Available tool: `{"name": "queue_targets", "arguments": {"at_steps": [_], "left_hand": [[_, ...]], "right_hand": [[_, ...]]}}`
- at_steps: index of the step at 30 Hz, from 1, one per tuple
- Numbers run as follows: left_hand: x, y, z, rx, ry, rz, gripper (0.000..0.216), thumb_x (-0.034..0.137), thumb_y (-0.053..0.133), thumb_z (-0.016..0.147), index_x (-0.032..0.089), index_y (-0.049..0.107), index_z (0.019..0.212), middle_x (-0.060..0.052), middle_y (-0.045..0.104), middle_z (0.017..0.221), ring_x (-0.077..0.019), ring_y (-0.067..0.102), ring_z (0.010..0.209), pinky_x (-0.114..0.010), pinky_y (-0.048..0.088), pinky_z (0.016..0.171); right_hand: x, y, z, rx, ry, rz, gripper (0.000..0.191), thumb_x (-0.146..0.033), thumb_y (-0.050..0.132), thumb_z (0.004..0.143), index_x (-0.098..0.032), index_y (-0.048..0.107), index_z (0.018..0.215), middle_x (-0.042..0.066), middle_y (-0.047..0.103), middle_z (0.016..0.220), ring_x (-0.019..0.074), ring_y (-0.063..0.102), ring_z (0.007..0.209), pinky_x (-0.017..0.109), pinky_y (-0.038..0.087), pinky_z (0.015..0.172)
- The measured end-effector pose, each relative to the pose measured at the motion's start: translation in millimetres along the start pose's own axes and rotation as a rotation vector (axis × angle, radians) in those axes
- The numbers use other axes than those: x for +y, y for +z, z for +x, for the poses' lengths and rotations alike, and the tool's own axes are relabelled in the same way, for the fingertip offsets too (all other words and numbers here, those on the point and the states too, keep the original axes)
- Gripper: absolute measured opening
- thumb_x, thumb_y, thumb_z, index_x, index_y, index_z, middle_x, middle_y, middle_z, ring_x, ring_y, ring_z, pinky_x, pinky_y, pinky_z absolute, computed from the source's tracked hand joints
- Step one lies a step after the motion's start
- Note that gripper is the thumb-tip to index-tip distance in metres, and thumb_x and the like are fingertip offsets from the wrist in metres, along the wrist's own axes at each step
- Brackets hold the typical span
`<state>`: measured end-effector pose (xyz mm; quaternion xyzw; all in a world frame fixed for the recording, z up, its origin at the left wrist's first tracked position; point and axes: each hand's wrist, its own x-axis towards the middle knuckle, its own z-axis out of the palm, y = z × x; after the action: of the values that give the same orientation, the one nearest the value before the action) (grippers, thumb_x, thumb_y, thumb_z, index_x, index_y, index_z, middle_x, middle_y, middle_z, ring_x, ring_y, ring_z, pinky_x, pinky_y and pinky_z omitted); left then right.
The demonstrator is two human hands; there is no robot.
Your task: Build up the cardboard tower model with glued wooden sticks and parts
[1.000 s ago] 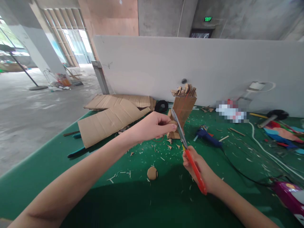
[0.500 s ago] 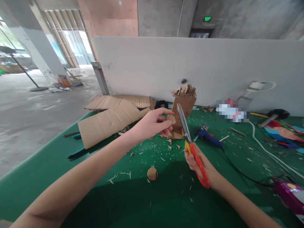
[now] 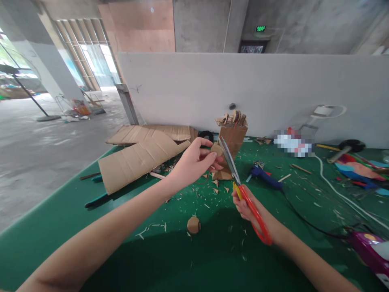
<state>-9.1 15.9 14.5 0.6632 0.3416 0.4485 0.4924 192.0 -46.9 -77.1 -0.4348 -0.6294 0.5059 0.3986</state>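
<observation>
Between the thumb and fingers of my left hand (image 3: 199, 158) is a small round cardboard disc (image 3: 216, 150). My right hand (image 3: 251, 205) grips a pair of scissors (image 3: 253, 213) with red and yellow handles, blades pointing up and to the left. The blades lie close to the disc's right edge; whether they touch it I cannot tell. Another cardboard disc (image 3: 193, 225), with a dark mark at its right edge, lies on the green table below my hands. Behind the blades stands an upright cardboard piece (image 3: 232, 140) topped with cardboard strips and a red wire.
Large cardboard sheets (image 3: 136, 164) lie at the left back, near a teal-handled tool (image 3: 96, 200). At right are a blue glue gun (image 3: 266, 177) with a black cord and a purple device (image 3: 369, 249). Cardboard scraps litter the green table (image 3: 170, 263). A white panel (image 3: 182, 89) stands behind.
The scissor blades have come nearer to the disc in my left hand, which stays pinched. The whole view has shifted slightly.
</observation>
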Motion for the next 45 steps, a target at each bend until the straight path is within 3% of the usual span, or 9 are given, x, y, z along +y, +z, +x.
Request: {"name": "queue_targets", "arguments": {"at_steps": [6, 11, 16, 28, 36, 45], "left_hand": [[-3.1, 3.2, -2.6, 0.018, 0.03, 0.082, 0.013, 0.026, 0.046, 0.087, 0.02, 0.037, 0.092, -0.001, 0.063, 0.078, -0.0054, 0.055, 0.05, -0.019, 0.039, 0.043], [-4.8, 6.6, -4.2, 0.03, 0.056, 0.067, 0.013, 0.025, 0.045, 0.087, 0.021, 0.033, 0.089, 0.001, 0.062, 0.078, -0.0044, 0.052, 0.049, -0.019, 0.038, 0.044], [-10.4, 9.8, -3.7, 0.032, 0.077, 0.015, 0.013, 0.023, 0.045, 0.088, 0.02, 0.032, 0.086, 0.0, 0.063, 0.077, -0.0061, 0.056, 0.052, -0.019, 0.04, 0.045], [-12.6, 15.0, -3.3, 0.068, 0.056, -0.08, 0.015, 0.017, 0.045, 0.088, 0.02, 0.031, 0.083, 0.001, 0.063, 0.074, -0.0065, 0.058, 0.052, -0.02, 0.043, 0.048], [-16.2, 15.3, -4.4, 0.028, 0.066, -0.092, 0.012, 0.019, 0.045, 0.089, 0.019, 0.033, 0.086, 0.001, 0.063, 0.076, -0.0058, 0.058, 0.055, -0.018, 0.044, 0.05], [-15.3, 15.8, -4.1, 0.045, 0.081, -0.152, 0.012, 0.016, 0.044, 0.089, 0.019, 0.033, 0.085, 0.002, 0.061, 0.072, -0.0052, 0.057, 0.053, -0.018, 0.044, 0.049]], "right_hand": [[3.1, -2.2, -2.8, -0.029, 0.032, -0.043, 0.03, -0.052, 0.052, 0.083, -0.026, 0.044, 0.094, -0.002, 0.041, 0.082, 0.0093, 0.042, 0.065, 0.021, 0.044, 0.06], [12.4, -4.9, -1.5, -0.062, 0.014, 0.047, 0.033, -0.053, 0.051, 0.083, -0.027, 0.046, 0.103, 0.0, 0.042, 0.084, 0.0102, 0.042, 0.065, 0.023, 0.044, 0.059], [10.2, -5.4, -2.6, -0.078, -0.008, -0.031, 0.031, -0.049, 0.05, 0.086, -0.026, 0.045, 0.105, 0.0, 0.041, 0.085, 0.0103, 0.041, 0.068, 0.023, 0.043, 0.061], [7.7, -1.6, -1.4, -0.038, 0.014, -0.01, 0.031, -0.053, 0.048, 0.085, -0.024, 0.042, 0.09, 0.0, 0.041, 0.085, 0.0107, 0.041, 0.068, 0.025, 0.043, 0.062], [-0.9, 12.3, -3.8, -0.003, 0.049, -0.03, 0.039, -0.062, 0.044, 0.082, -0.024, 0.035, 0.082, -0.004, 0.035, 0.072, 0.0079, 0.03, 0.053, 0.021, 0.031, 0.044], [5.0, 1.0, -7.9, -0.059, 0.017, 0.034, 0.039, -0.055, 0.052, 0.082, -0.027, 0.048, 0.108, 0.0, 0.044, 0.081, 0.0108, 0.043, 0.064, 0.023, 0.045, 0.058]]}}
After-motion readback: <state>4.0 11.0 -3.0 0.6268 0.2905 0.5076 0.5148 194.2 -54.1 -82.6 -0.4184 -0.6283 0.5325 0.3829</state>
